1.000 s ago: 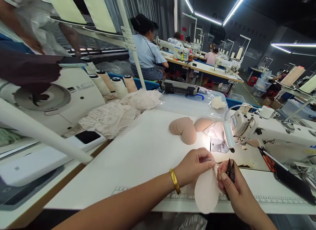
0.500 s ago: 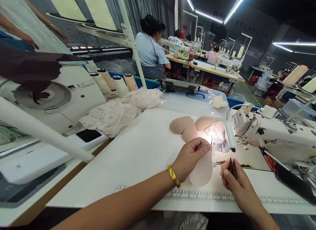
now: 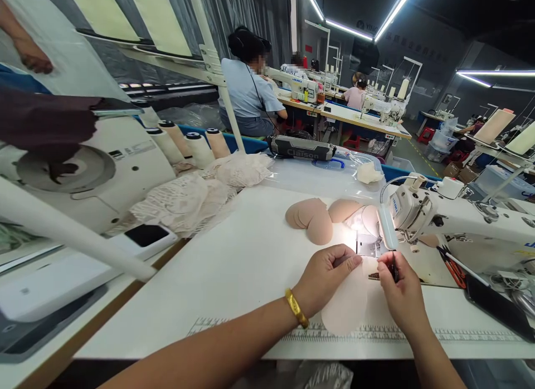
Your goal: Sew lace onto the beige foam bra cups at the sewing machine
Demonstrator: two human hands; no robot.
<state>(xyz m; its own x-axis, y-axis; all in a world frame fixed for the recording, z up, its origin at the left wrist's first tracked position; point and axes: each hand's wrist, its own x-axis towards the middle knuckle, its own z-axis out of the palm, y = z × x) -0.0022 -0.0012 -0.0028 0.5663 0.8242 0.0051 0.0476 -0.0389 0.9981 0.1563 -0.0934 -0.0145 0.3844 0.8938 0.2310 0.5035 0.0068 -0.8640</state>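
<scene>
My left hand (image 3: 332,277), with a gold bangle at the wrist, pinches the top edge of a pale pink rounded fabric pad (image 3: 345,311). The pad hangs down over the white table, close to the printed ruler. Just to the right, my right hand (image 3: 401,288) is closed around small dark thread snips (image 3: 394,271), their points upward. Its thumb and fingertips are close to the left hand's, with a small gap between them; any thread there is too fine to make out. Beyond the hands stands a sewing machine (image 3: 412,210), its lamp lighting the needle plate (image 3: 368,247).
Beige rounded pads (image 3: 311,219) lie overlapping left of the needle. Cream lace (image 3: 188,202) is heaped at the left, beside thread cones (image 3: 200,149). Orange-handled scissors (image 3: 455,269) and a black phone-like slab (image 3: 497,305) lie right. A co-worker (image 3: 251,93) sits beyond.
My right hand has moved up and in towards the left hand, turning the snips. My left hand has come slightly lower with the pad. The camera view has shifted slightly.
</scene>
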